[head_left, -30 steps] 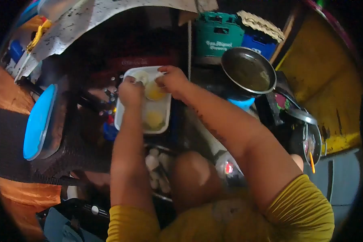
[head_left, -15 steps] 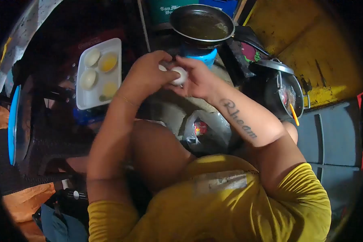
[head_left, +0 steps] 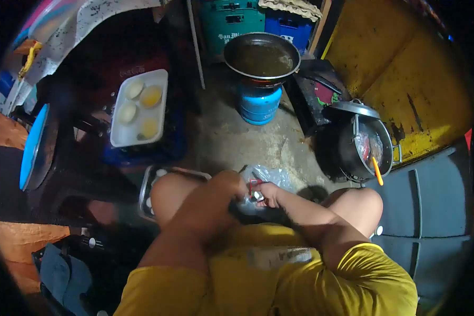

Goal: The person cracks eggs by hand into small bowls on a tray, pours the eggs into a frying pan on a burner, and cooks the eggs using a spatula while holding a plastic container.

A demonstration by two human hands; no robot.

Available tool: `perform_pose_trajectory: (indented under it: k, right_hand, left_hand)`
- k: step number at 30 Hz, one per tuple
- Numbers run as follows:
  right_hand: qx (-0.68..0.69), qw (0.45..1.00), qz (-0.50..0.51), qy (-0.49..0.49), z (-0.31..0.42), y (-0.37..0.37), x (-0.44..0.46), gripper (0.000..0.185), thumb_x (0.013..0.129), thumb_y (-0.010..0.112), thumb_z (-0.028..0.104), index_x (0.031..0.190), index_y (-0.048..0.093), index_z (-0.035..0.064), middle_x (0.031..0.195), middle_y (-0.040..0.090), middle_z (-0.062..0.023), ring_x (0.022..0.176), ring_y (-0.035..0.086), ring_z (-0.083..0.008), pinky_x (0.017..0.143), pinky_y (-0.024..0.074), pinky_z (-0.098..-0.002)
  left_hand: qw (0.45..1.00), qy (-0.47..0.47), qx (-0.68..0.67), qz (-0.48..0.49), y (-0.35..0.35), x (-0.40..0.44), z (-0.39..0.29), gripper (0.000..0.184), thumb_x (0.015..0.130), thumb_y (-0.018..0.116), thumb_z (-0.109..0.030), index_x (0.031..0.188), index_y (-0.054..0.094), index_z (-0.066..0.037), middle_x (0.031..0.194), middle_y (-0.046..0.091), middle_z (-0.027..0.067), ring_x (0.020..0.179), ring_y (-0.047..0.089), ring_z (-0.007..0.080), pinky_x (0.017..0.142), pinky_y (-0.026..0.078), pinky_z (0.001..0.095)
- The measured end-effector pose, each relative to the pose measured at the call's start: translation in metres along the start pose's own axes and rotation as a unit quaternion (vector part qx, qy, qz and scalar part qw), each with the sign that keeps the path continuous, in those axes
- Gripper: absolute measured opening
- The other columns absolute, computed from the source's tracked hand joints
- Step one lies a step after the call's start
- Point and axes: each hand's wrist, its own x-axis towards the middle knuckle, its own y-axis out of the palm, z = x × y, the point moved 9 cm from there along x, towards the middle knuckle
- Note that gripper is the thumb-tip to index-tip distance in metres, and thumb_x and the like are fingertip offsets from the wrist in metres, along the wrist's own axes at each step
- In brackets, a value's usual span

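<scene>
Both my hands are low between my knees, over a clear plastic bag (head_left: 276,176) with something red in it. My right hand (head_left: 269,194) is closed, its fingertips at a small white piece of egg or eggshell (head_left: 257,196); which of the two I cannot make out. My left hand (head_left: 238,185) is just left of it, its fingers blurred and partly hidden. On the left, a white tray (head_left: 161,108) holds two pale egg-shaped pieces (head_left: 127,112) and two yellow ones (head_left: 151,96). A metal-rimmed container (head_left: 144,192) with white round things sits beside my left knee.
A dark frying pan (head_left: 262,55) with liquid stands above a blue gas cylinder (head_left: 260,105). To the right is a large pot (head_left: 347,152) with an orange handle (head_left: 377,171) sticking out and a lid (head_left: 355,109). Crates (head_left: 230,23) stand behind; a blue-rimmed lid (head_left: 34,147) is at left.
Both hands have come down from chest height, where they held white eggs, to the plastic bag. The view has shifted, showing more of the floor, gas cylinder and crates.
</scene>
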Motion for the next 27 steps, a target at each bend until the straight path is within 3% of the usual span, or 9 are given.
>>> perform_pose_trajectory:
  k: [3, 5, 7, 8, 12, 14, 16, 21, 27]
  right_hand:
    - [-0.057, 0.995, -0.017, -0.084, 0.016, -0.007, 0.011, 0.022, 0.085, 0.066, 0.028, 0.102, 0.065, 0.0147, 0.091, 0.064, -0.0070, 0.075, 0.059, -0.0237, 0.062, 0.0517, -0.0416]
    - [-0.130, 0.989, -0.012, -0.067, 0.024, -0.016, 0.016, 0.041, 0.083, 0.070, 0.037, 0.116, 0.064, 0.0139, 0.103, 0.066, -0.0103, 0.094, 0.062, -0.0306, 0.076, 0.0527, -0.0466]
    - [-0.453, 0.875, -0.096, -0.139, 0.046, -0.027, 0.017, 0.064, 0.078, 0.075, 0.043, 0.133, 0.056, 0.0155, 0.128, 0.059, -0.0143, 0.121, 0.053, -0.0382, 0.096, 0.0475, -0.0493]
    - [-0.501, 0.839, -0.172, -0.126, 0.052, -0.033, 0.001, 0.090, 0.072, 0.079, 0.048, 0.147, 0.040, 0.0197, 0.148, 0.044, -0.0124, 0.140, 0.034, -0.0390, 0.109, 0.0336, -0.0586]
    - [-0.619, 0.748, -0.240, -0.022, 0.114, -0.015, -0.098, 0.113, 0.062, 0.086, 0.054, 0.152, 0.026, 0.0264, 0.157, 0.029, -0.0107, 0.142, 0.030, -0.0393, 0.104, 0.0222, -0.0775]
    - [-0.655, 0.714, -0.245, -0.039, 0.135, -0.001, -0.109, 0.114, 0.061, 0.086, 0.054, 0.153, 0.024, 0.0267, 0.157, 0.029, -0.0106, 0.142, 0.031, -0.0387, 0.104, 0.0216, -0.0774]
    - [-0.715, 0.656, -0.237, -0.056, 0.162, 0.013, -0.103, 0.118, 0.060, 0.087, 0.056, 0.154, 0.021, 0.0272, 0.156, 0.032, -0.0102, 0.141, 0.035, -0.0365, 0.105, 0.0202, -0.0775]
    - [-0.716, 0.655, -0.225, -0.083, 0.218, 0.058, -0.091, 0.120, 0.062, 0.087, 0.052, 0.156, 0.016, 0.0283, 0.156, 0.033, -0.0097, 0.142, 0.035, -0.0358, 0.104, 0.0184, -0.0792]
    - [-0.633, 0.701, -0.251, -0.211, 0.266, 0.075, -0.028, 0.099, 0.075, 0.079, 0.037, 0.154, 0.022, 0.0218, 0.148, 0.042, -0.0201, 0.130, 0.050, -0.0373, 0.102, 0.0401, -0.0622]
  left_hand:
    - [0.994, -0.067, -0.075, 0.038, 0.004, -0.018, 0.000, 0.052, 0.074, 0.073, -0.036, 0.121, 0.068, -0.014, 0.126, 0.065, 0.0103, 0.113, 0.063, 0.0283, 0.094, 0.049, 0.0410]
    - [0.994, -0.092, -0.051, 0.044, -0.006, -0.028, -0.005, 0.053, 0.075, 0.074, -0.037, 0.123, 0.068, -0.016, 0.126, 0.065, 0.0105, 0.115, 0.062, 0.0294, 0.095, 0.049, 0.0416]
    - [0.993, -0.093, -0.068, 0.020, -0.022, -0.041, -0.006, 0.047, 0.072, 0.076, -0.033, 0.114, 0.071, -0.012, 0.119, 0.068, 0.0105, 0.108, 0.065, 0.0284, 0.091, 0.051, 0.0426]
    - [0.992, -0.090, -0.087, 0.000, -0.029, -0.048, -0.007, 0.041, 0.070, 0.078, -0.029, 0.105, 0.075, -0.009, 0.112, 0.071, 0.0105, 0.100, 0.068, 0.0274, 0.087, 0.053, 0.0436]
    - [0.962, -0.217, -0.147, -0.073, -0.061, -0.103, 0.048, 0.033, 0.073, 0.074, -0.021, 0.105, 0.075, -0.011, 0.112, 0.071, 0.0121, 0.101, 0.068, 0.0268, 0.087, 0.053, 0.0428]
    - [0.955, -0.215, -0.189, -0.072, -0.074, -0.123, 0.069, 0.031, 0.073, 0.073, -0.019, 0.104, 0.076, -0.011, 0.112, 0.071, 0.0129, 0.101, 0.068, 0.0265, 0.086, 0.053, 0.0422]
    - [0.972, -0.206, -0.069, -0.091, -0.095, -0.154, 0.078, 0.039, 0.067, 0.077, -0.020, 0.104, 0.075, -0.008, 0.113, 0.071, 0.0114, 0.102, 0.068, 0.0288, 0.086, 0.054, 0.0432]
    - [0.945, -0.259, -0.154, -0.126, -0.082, -0.162, 0.148, 0.041, 0.065, 0.076, -0.020, 0.104, 0.075, -0.008, 0.109, 0.072, 0.0123, 0.100, 0.069, 0.0292, 0.085, 0.054, 0.0416]
    - [0.940, -0.204, -0.198, -0.188, -0.079, -0.144, 0.175, 0.038, 0.075, 0.070, -0.022, 0.110, 0.072, -0.005, 0.114, 0.069, 0.0155, 0.103, 0.068, 0.0309, 0.091, 0.052, 0.0409]
